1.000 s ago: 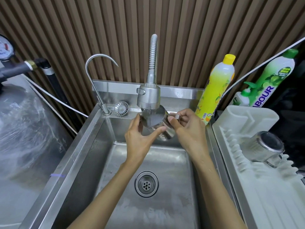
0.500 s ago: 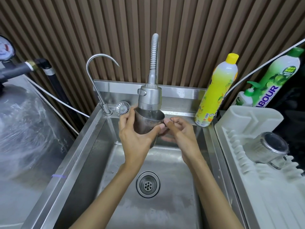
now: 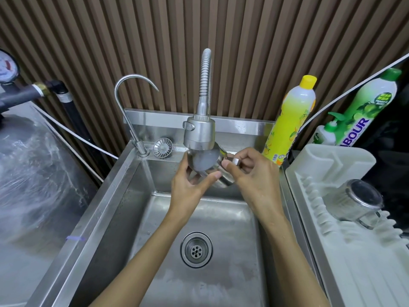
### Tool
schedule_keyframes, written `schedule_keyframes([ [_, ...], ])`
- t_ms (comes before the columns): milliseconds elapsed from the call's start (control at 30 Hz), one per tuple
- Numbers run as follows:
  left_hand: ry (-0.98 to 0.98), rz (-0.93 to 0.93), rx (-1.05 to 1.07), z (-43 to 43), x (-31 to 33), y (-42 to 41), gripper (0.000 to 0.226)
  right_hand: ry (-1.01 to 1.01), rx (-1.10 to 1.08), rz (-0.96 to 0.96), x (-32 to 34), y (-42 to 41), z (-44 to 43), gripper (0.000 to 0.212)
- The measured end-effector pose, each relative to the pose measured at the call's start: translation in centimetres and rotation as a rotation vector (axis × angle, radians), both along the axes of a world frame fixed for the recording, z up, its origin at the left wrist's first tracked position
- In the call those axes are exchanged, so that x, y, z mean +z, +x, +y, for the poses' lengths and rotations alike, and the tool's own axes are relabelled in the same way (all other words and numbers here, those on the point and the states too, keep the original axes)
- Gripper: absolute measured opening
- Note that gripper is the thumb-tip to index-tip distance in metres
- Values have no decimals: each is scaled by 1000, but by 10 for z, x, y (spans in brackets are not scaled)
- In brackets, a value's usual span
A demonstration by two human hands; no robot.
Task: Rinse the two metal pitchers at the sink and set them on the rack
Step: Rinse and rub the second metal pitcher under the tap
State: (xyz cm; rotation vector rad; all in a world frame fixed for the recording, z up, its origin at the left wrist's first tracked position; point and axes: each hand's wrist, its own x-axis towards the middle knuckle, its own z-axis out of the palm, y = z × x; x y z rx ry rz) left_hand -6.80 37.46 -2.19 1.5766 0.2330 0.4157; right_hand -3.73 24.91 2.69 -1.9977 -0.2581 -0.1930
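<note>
Stainless-steel small pitcher [image 3: 204,162] is held tilted just under the chrome spray head [image 3: 199,134] at the back edge of the steel sink [image 3: 119,207]. Its mouth is turned up toward the nozzle, probably so the inside can be flushed. Its body is cupped by the left hand [image 3: 188,189], fingers curled round it. Its handle is pinched by the right hand [image 3: 252,176], seemingly for steadying. A second metal pitcher [image 3: 354,200] is laid on its side near the right edge of the white plastic rack [image 3: 365,273], likely to drain. A yellow detergent bottle [image 3: 292,120] is stood at the sink's back right corner, before a brown slatted wall [image 3: 243,52].
</note>
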Motion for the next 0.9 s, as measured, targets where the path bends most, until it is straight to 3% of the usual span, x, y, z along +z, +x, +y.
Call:
schedule_keyframes([
  [67,-5,-45,37,4,3,5,84,182,82,89,-5,8,-1,18],
  [167,159,-101,133,8,9,10,93,483,222,224,-17,14,5,18],
  [267,355,-153,243,9,17,8,86,764,246,363,-31,13,20,20],
  [333,417,-179,277,9,23,4,80,824,228,425,-34,10,27,16],
  [633,417,78,359,6,20,-5,91,467,42,406,-19,3,17,18],
  [800,287,161,194,4,12,-7,52,38,-93,123,-5,5,5,28],
  [900,131,174,82,2,11,-7,52,-3,-92,16,0,-1,5,26],
])
